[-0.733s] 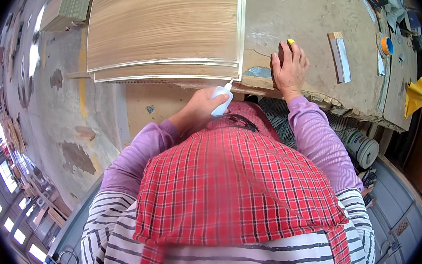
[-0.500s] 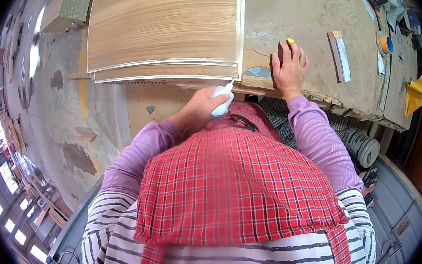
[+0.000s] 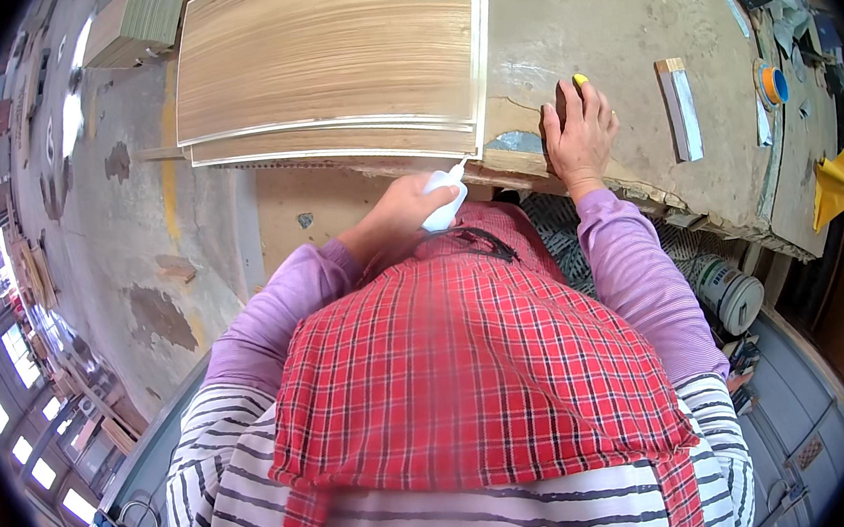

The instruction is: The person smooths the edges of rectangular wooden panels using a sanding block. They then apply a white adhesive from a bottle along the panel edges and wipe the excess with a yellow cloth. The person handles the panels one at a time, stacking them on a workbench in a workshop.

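nearest the camera is the person's red checked apron [image 3: 472, 380] over a striped top, with purple sleeves reaching forward. just past it the left hand [image 3: 403, 215] is wrapped shut around a small white glue bottle [image 3: 442, 202], its thin nozzle tipped up toward the lower right corner of the stacked wood-grain panels [image 3: 324, 61]. compared with the views from a moment ago, almost nothing has shifted: bottle, nozzle and both hands sit in the same places, so the nozzle seems to be dwelling at that corner edge rather than travelling along it.

the right hand [image 3: 579, 134] lies flat, fingers spread, on the worn workbench [image 3: 601, 17] just right of the panels, over a small dark block with a yellow tip [image 3: 580, 80] peeping out past the fingertips; whether it grips the block or only presses on it cannot be told.

the panels overhang the bench's ragged near edge, and the bottle works right at that lip. bare bench lies beyond the right hand up to a small metal-faced block [image 3: 679, 105]; further right sit a tape roll [image 3: 773, 84] and a yellow cloth [image 3: 834, 185]. to the left the concrete floor [image 3: 139, 238] drops away.
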### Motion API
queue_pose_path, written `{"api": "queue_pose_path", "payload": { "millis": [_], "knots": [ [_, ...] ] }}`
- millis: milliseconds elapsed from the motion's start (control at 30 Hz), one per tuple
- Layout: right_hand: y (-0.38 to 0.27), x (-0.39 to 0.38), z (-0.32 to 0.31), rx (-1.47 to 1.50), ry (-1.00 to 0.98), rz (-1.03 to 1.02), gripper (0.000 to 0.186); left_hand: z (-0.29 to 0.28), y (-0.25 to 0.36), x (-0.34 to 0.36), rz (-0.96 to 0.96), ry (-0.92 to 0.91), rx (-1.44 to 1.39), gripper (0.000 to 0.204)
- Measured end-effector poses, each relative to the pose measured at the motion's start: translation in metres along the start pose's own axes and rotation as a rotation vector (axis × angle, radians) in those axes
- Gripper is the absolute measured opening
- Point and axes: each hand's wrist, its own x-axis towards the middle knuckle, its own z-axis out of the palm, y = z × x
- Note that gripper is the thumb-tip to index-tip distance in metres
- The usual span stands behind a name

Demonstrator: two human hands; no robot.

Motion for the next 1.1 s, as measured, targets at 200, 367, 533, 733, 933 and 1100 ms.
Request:
{"api": "queue_pose_path", "payload": {
  "millis": [200, 367, 533, 733, 933, 1100],
  "knots": [
    [0.0005, 0.0001, 0.0006, 0.003, 0.007, -0.006, 0.043, -0.0011, 0.0008, 0.0018, -0.018, 0.002, 0.027, 0.029],
    [0.001, -0.0003, 0.001, 0.011, 0.006, -0.002, 0.043, -0.0007, 0.0004, 0.0019, -0.034, -0.002, -0.033, 0.029],
    [0.0016, -0.0002, 0.0018, 0.006, 0.0, -0.003, 0.044, -0.0003, 0.0002, 0.0015, -0.069, 0.012, -0.083, 0.029],
    [0.0009, 0.0007, 0.0, 0.02, -0.007, 0.005, 0.044, 0.0, 0.0006, 0.0023, -0.064, 0.007, -0.089, 0.029],
    [0.0015, 0.0008, 0.0013, 0.035, -0.013, 0.007, 0.044, 0.0053, 0.005, 0.0006, -0.034, 0.037, -0.105, 0.025],
    [0.0011, 0.0006, 0.0014, 0.023, -0.003, 0.0, 0.044, 0.0, 0.0037, -0.001, -0.013, -0.026, -0.032, 0.024]
  ]
}}
